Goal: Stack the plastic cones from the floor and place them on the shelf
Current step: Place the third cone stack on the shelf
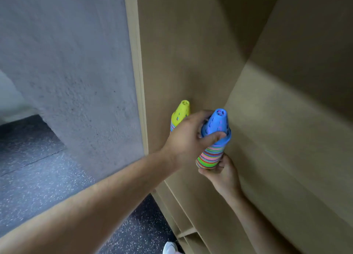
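Left forearm (95, 206) fills the lower left, nearest the lens, reaching diagonally up into the shelf (286, 139) unit. Left hand (188, 139) grips the blue cone (215, 125) that tops the cone stack (210, 156): thumb curled across the front of the blue cone's rim, fingers wrapped round the far side. Right hand (222, 177) comes up from lower right and holds the stack's base, fingers curled under and around the bottom rims. Stack body below the blue cone shows as thin multicolour bands: green, pink, red, blue. It sits tilted, tip pointing up and slightly right, held inside the tan shelf compartment close to the corner where the side panel (181, 53) meets the shelf board. Can't tell whether the base touches the board; the right hand covers it. Second stack, topped by a yellow cone (181, 112), sits just behind the left hand against the side panel; only its tip and a few striped rims show, the rest is hidden by the hand. The two stacks are just beside each other; contact can't be made out. Grey rough wall (66, 62) to the left of the unit, dark speckled floor (38, 177) below it. White shoe (170, 248) tip at the bottom edge beside the unit's base.
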A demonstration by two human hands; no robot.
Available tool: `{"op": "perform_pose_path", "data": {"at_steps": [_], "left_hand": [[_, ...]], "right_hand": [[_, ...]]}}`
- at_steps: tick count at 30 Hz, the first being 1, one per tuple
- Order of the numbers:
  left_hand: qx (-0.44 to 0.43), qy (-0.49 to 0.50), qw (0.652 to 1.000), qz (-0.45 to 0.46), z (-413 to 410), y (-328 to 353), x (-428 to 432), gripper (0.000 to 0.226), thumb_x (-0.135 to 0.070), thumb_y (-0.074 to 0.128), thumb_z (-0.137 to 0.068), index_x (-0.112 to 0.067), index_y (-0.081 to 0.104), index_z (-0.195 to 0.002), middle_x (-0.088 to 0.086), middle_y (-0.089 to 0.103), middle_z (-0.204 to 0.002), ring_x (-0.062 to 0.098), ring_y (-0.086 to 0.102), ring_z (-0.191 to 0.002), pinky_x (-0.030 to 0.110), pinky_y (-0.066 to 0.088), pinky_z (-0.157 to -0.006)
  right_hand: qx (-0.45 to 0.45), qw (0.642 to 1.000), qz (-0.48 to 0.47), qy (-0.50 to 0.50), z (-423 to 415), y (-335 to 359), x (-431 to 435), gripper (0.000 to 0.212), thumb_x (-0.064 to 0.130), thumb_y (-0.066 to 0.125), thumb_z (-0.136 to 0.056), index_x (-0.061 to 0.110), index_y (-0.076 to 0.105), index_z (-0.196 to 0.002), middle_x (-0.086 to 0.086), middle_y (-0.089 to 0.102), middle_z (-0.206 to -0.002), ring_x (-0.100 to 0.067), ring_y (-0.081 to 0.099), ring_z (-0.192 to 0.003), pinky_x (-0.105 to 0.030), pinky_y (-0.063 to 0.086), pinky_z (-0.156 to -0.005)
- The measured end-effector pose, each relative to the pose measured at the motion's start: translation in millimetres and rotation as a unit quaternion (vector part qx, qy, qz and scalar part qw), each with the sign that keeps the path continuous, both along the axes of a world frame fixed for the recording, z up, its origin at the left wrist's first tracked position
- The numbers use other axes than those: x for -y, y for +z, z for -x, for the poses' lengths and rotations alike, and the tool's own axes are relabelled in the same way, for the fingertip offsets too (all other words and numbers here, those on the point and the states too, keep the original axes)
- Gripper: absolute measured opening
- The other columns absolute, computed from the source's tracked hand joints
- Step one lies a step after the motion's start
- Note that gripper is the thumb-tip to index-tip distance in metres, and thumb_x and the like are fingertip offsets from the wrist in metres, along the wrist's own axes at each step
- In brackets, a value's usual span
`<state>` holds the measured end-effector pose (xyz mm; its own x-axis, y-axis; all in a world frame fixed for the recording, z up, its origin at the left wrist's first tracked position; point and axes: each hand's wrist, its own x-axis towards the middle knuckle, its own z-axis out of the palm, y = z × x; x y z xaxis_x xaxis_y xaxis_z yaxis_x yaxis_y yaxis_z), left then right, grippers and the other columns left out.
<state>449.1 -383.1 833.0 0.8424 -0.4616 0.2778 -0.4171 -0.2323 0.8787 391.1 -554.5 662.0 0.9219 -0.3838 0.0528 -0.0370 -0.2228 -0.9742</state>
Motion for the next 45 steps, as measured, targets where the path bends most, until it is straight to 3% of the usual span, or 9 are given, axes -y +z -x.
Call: {"op": "perform_pose_path", "data": {"at_steps": [3, 6, 13, 17, 22, 30, 37, 45], "left_hand": [[0.076, 0.011, 0.997, 0.010, -8, 55, -5, 0.037, -0.037, 0.078, -0.091, -0.022, 0.067, -0.123, -0.026, 0.063, -0.093, -0.009, 0.058, -0.085, 0.010, 0.042, -0.076], [0.110, 0.014, 0.993, 0.038, -23, 108, -8, 0.029, -0.034, 0.077, -0.092, -0.022, 0.067, -0.117, -0.022, 0.065, -0.090, -0.007, 0.058, -0.078, 0.012, 0.044, -0.071], [0.176, 0.071, 0.982, 0.026, -72, 180, -20, 0.045, -0.045, 0.073, -0.094, -0.022, 0.064, -0.131, -0.011, 0.069, -0.111, -0.002, 0.059, -0.090, 0.009, 0.042, -0.069], [0.160, 0.088, 0.983, 0.026, -93, 176, -28, 0.045, -0.045, 0.073, -0.094, -0.021, 0.064, -0.130, -0.010, 0.070, -0.111, -0.003, 0.060, -0.089, 0.012, 0.044, -0.072], [0.109, 0.100, 0.989, 0.027, -107, 136, -31, 0.047, -0.043, 0.075, -0.092, -0.018, 0.064, -0.131, -0.013, 0.069, -0.107, -0.007, 0.061, -0.087, 0.016, 0.047, -0.078], [0.042, 0.103, 0.993, 0.026, -99, 76, -24, 0.061, -0.056, 0.070, -0.085, -0.020, 0.061, -0.134, -0.006, 0.070, -0.121, 0.010, 0.067, -0.113, 0.045, 0.060, -0.092], [0.037, 0.102, 0.994, 0.020, -96, 78, -27, 0.039, -0.044, 0.075, -0.091, -0.031, 0.058, -0.124, -0.004, 0.069, -0.121, 0.021, 0.069, -0.109, 0.049, 0.059, -0.092], [0.024, 0.093, 0.995, 0.014, -97, 76, -30, 0.063, -0.067, 0.069, -0.076, -0.034, 0.057, -0.128, -0.004, 0.065, -0.123, 0.018, 0.066, -0.115, 0.050, 0.058, -0.095]], "right_hand": [[0.039, 0.998, -0.019, 0.034, -16, 63, -3, 0.051, 0.009, 0.090, -0.058, 0.011, 0.066, -0.102, -0.008, 0.077, -0.097, -0.026, 0.075, -0.088, -0.048, 0.058, -0.087], [0.072, 0.996, -0.002, 0.047, -39, 117, -3, 0.052, 0.012, 0.094, -0.059, 0.014, 0.067, -0.104, -0.006, 0.078, -0.098, -0.026, 0.075, -0.090, -0.051, 0.058, -0.088], [0.095, 0.991, 0.039, 0.090, -95, 189, -22, 0.055, 0.032, 0.095, -0.054, 0.022, 0.069, -0.103, 0.002, 0.077, -0.100, -0.020, 0.074, -0.095, -0.053, 0.056, -0.090], [0.075, 0.991, 0.063, 0.090, -120, 187, -36, 0.057, 0.043, 0.093, -0.049, 0.033, 0.068, -0.100, 0.007, 0.077, -0.099, -0.016, 0.074, -0.093, -0.051, 0.057, -0.088], [0.020, 0.989, 0.117, 0.092, -128, 158, -34, 0.054, 0.048, 0.088, -0.046, 0.031, 0.069, -0.094, 0.013, 0.076, -0.092, -0.008, 0.072, -0.087, -0.043, 0.059, -0.080], [-0.027, 0.989, 0.109, 0.094, -124, 105, -34, 0.056, 0.050, 0.088, -0.052, 0.025, 0.069, -0.098, 0.013, 0.076, -0.097, -0.007, 0.072, -0.090, -0.043, 0.058, -0.081], [-0.046, 0.986, 0.120, 0.105, -127, 106, -36, 0.055, 0.047, 0.084, -0.053, 0.031, 0.065, -0.102, 0.018, 0.074, -0.099, -0.001, 0.070, -0.090, -0.038, 0.059, -0.084], [-0.056, 0.987, 0.109, 0.104, -130, 101, -37, 0.057, 0.045, 0.087, -0.054, 0.032, 0.062, -0.104, 0.014, 0.074, -0.102, -0.006, 0.071, -0.093, -0.042, 0.060, -0.084]]}}
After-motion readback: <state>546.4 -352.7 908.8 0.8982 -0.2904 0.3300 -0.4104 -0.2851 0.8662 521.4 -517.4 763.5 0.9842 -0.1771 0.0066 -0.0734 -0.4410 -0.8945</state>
